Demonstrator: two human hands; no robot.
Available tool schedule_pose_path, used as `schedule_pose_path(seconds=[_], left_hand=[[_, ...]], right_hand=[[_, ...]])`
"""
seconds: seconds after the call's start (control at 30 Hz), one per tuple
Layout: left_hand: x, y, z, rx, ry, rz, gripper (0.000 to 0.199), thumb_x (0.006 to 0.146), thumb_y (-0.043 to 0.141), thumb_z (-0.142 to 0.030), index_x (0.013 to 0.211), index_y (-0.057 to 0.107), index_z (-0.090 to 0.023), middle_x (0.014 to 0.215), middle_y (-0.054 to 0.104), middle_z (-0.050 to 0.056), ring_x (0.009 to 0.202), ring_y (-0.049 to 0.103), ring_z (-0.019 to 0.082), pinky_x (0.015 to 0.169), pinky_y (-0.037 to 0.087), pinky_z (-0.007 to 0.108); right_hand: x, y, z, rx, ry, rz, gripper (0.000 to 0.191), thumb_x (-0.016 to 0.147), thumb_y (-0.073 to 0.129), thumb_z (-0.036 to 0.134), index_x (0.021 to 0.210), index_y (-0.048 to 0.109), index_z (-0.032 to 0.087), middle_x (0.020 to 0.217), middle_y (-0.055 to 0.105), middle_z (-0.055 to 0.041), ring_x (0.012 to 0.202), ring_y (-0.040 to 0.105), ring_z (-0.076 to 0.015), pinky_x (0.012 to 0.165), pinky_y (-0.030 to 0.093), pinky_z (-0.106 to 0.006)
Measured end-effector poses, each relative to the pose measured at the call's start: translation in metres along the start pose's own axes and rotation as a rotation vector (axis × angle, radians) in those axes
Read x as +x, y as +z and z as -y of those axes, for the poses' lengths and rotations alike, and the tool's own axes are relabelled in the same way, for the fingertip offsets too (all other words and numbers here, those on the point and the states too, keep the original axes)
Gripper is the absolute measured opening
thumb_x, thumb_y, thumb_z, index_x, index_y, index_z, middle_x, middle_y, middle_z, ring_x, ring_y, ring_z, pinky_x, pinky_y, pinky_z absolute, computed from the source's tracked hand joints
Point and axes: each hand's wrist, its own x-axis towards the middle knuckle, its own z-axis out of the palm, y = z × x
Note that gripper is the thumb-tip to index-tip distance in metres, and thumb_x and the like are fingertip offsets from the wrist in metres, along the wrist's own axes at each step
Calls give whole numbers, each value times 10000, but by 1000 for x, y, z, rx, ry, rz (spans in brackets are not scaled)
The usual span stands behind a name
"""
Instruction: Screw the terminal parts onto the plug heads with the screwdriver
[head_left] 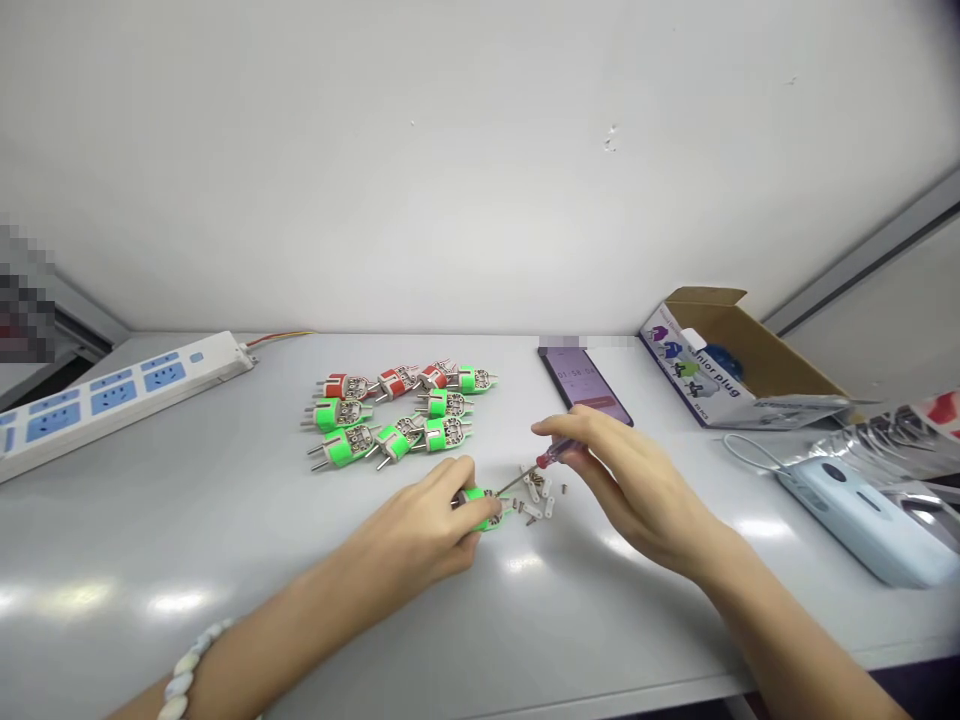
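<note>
The left hand (pixel 416 532) clenches a green plastic two-pin plug (pixel 480 508) low over the white table (pixel 150 560), holding it steady. The right hand (pixel 619 470) pinches a slim red-handled screwdriver (pixel 551 456), its tip apparently on the plug, beside loose small screws (pixel 534 497).

The left hand's fingers (pixel 442 490) cover most of a green plug (pixel 484 510), and the right hand (pixel 630 480) hides much of a screwdriver (pixel 553 455) and a corner of a phone (pixel 585 385), whose screen is too blurred to read. The small pieces (pixel 536 497) are too small to tell apart. A power strip (pixel 112 400) runs off the left edge, a foil bag (pixel 885 435) off the right.
</note>
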Motion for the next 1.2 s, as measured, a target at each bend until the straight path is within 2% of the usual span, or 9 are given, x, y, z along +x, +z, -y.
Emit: schedule_pose_path(seconds=[0.07, 0.17, 0.3, 0.5, 0.73, 0.8, 0.9, 1.0, 1.2], left_hand=[[0, 0, -1, 8, 6, -7, 417, 838, 453, -4, 1098, 696, -221, 899, 490, 31, 694, 475, 139, 573, 412, 189], [0, 1, -2, 37, 20, -27, 409, 837, 448, 6, 1066, 699, -221, 881, 485, 28, 682, 463, 141, 551, 384, 190], [-1, 4, -2, 50, 10, -25, 376, 832, 447, 6, 1014, 695, -210, 850, 447, 14, 641, 414, 134, 530, 355, 199], [0, 7, 1, 48, 18, -32, 410, 822, 439, 4, 1039, 704, -221, 870, 460, 20, 661, 436, 134, 550, 375, 195], [1, 5, -1, 43, -17, -11, 404, 814, 447, -2, 1025, 713, -222, 858, 468, 19, 647, 432, 140, 546, 387, 209], [1, 5, -2, 43, -16, -10, 392, 818, 454, -13, 1020, 712, -228, 855, 472, 21, 651, 439, 144, 546, 393, 210], [1, 3, -2, 41, -6, 6, 405, 831, 448, -9, 1041, 715, -229, 876, 488, 29, 671, 460, 144, 557, 404, 203], [2, 0, -3, 45, -4, 21, 408, 837, 440, 8, 1048, 713, -210, 879, 483, 31, 667, 450, 136, 563, 402, 200], [2, 2, -3, 56, 9, 3, 417, 815, 446, 14, 1061, 695, -213, 852, 436, 14, 645, 404, 138, 538, 356, 201]], right_hand=[[-1, -1, 0, 22, 28, 59, 234, 1057, 384, 114, 1211, 523, 223, 973, 669, -54, 838, 665, -174, 714, 522, -282], [0, -1, -4, -54, 9, 25, 149, 1064, 424, 164, 983, 540, 215, 814, 644, -27, 678, 599, -160, 606, 459, -271], [1, 0, -8, -224, -14, -58, 312, 1063, 497, 311, 764, 489, 224, 615, 522, 10, 537, 456, -158, 521, 348, -289], [2, -7, 0, -21, 34, 93, 162, 1059, 404, 155, 1085, 560, 192, 895, 661, -47, 767, 623, -173, 677, 476, -282], [0, -2, -6, -126, 15, -15, 300, 1069, 496, 358, 813, 521, 205, 664, 563, 5, 568, 493, -157, 525, 370, -282], [0, -2, -5, -132, 21, -10, 294, 1073, 481, 358, 826, 524, 205, 672, 567, 2, 580, 504, -162, 537, 381, -286], [1, -8, 0, -4, 76, 98, 133, 1075, 425, 225, 1041, 552, 203, 884, 667, -40, 740, 623, -176, 647, 480, -289], [2, -12, 3, 91, 113, 159, 125, 1049, 430, 158, 1036, 537, 222, 915, 667, -30, 749, 630, -161, 645, 494, -271], [0, -2, -5, -57, 30, 3, 198, 1056, 514, 265, 865, 521, 215, 716, 592, -2, 605, 524, -153, 548, 398, -267]])
